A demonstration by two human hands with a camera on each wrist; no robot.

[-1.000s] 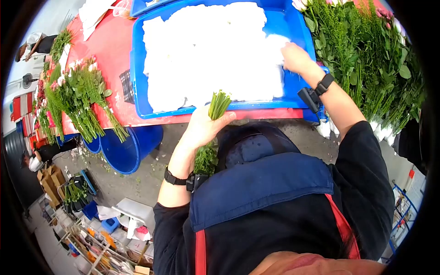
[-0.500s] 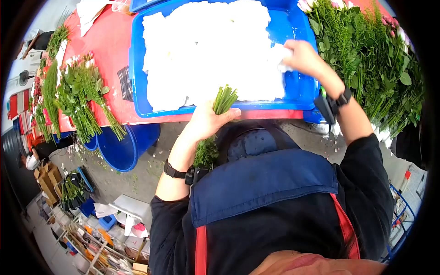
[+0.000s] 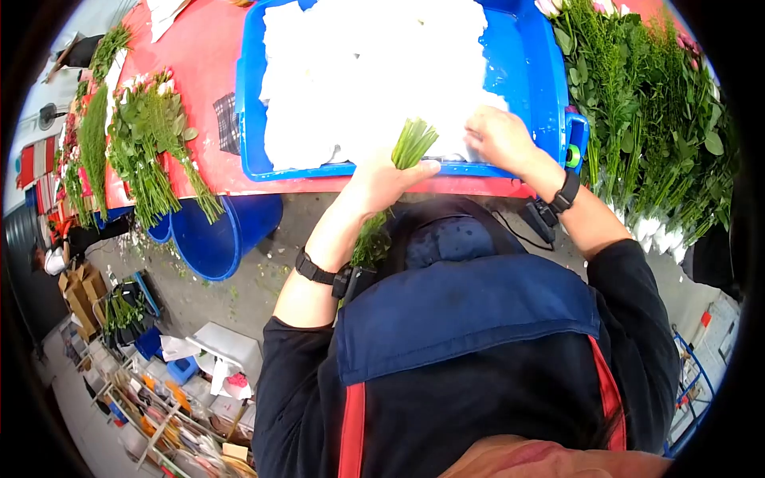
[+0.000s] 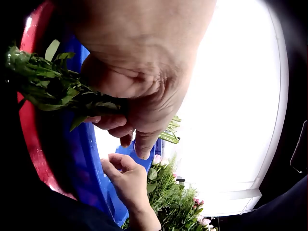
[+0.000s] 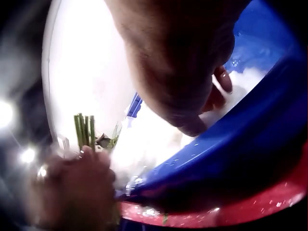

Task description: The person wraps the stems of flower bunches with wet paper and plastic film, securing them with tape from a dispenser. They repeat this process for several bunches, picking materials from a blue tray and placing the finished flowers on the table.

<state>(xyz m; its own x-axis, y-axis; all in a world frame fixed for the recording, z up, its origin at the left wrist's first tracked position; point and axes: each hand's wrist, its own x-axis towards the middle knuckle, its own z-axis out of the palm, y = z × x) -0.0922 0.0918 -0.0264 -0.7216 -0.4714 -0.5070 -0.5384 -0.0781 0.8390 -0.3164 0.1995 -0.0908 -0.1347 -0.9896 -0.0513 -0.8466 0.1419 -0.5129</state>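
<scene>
My left hand [image 3: 381,182] grips a bunch of flower stems [image 3: 414,143], cut ends up, in front of the blue tray [image 3: 253,151]. Leafy greenery [image 4: 53,82] hangs from the other side of that fist. Soft white wadding [image 3: 374,80], very bright, fills most of the tray in a wet-looking heap. My right hand [image 3: 504,142] is at the heap's near right corner, just inside the tray's front rim. In the right wrist view its thumb and curled fingers [image 5: 222,79] pinch at the white wadding [image 5: 159,139]; part of the grasp is hidden by the hand.
Flower bunches [image 3: 645,111] with white-wrapped ends lie right of the tray. More bunches [image 3: 147,151] lie on the red table [image 3: 191,56] at left, beside a checked cloth [image 3: 227,123]. Blue buckets [image 3: 215,239] stand below the table edge. Other people [image 3: 80,239] are at far left.
My right hand has moved from the tray's right side with a white piece down towards the front rim, nearer my left hand. The left hand keeps the stems and has shifted slightly right.
</scene>
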